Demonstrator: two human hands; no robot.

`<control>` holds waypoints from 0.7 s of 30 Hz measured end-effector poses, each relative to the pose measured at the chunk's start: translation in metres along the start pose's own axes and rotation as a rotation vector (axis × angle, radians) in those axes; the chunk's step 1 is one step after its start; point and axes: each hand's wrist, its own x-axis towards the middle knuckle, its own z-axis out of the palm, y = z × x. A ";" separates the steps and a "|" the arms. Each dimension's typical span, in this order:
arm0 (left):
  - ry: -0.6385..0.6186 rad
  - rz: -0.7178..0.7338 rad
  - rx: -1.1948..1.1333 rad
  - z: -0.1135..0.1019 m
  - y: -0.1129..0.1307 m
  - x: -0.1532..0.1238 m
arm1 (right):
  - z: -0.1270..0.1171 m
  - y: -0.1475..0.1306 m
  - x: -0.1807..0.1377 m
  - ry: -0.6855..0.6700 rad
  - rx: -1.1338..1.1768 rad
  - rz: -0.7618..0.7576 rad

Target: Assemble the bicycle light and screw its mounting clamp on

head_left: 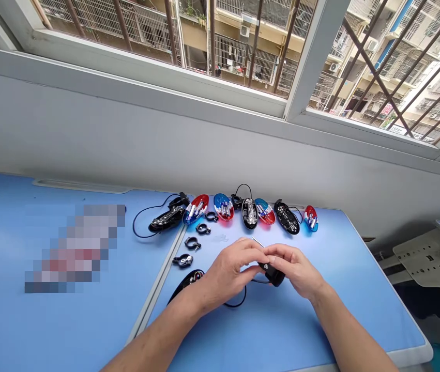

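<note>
My left hand (235, 266) and my right hand (291, 266) meet over the right-hand table, fingers pinched around a small black plastic part (276, 276). A thin metal rod (257, 241) sticks out past the fingertips; which hand holds it, I cannot tell. A black cable (239, 304) runs beneath my left hand, near the part. Partly covered by my left forearm lies a black oval housing (184, 283) with coloured wires inside. Several black ring clamps, among them a nearer clamp (183, 261) and a farther clamp (203, 228), form a row left of my hands.
Along the back stand red-and-blue translucent shells with batteries, such as one shell (195, 209) and another shell (311, 218). Between them lie black oval housings, including a middle housing (249, 214) and a right housing (287, 217). A pixelated item (76, 248) lies on the left table.
</note>
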 end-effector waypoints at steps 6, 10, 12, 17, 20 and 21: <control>0.135 -0.203 0.030 0.001 0.001 0.000 | 0.002 0.004 0.001 0.163 -0.008 -0.086; 0.326 -0.265 0.146 0.002 0.007 0.000 | 0.003 0.008 0.003 0.296 -0.100 -0.174; 0.272 -0.229 0.161 0.006 0.009 0.000 | 0.005 0.011 0.003 0.343 -0.192 -0.265; 0.144 -0.231 0.204 0.017 0.007 -0.002 | 0.011 0.019 0.002 0.442 -0.417 -0.460; 0.152 -0.267 0.224 0.021 0.004 -0.002 | 0.013 0.024 0.001 0.506 -0.594 -0.598; 0.153 -0.275 0.222 0.021 0.004 -0.002 | 0.014 0.025 0.001 0.521 -0.649 -0.648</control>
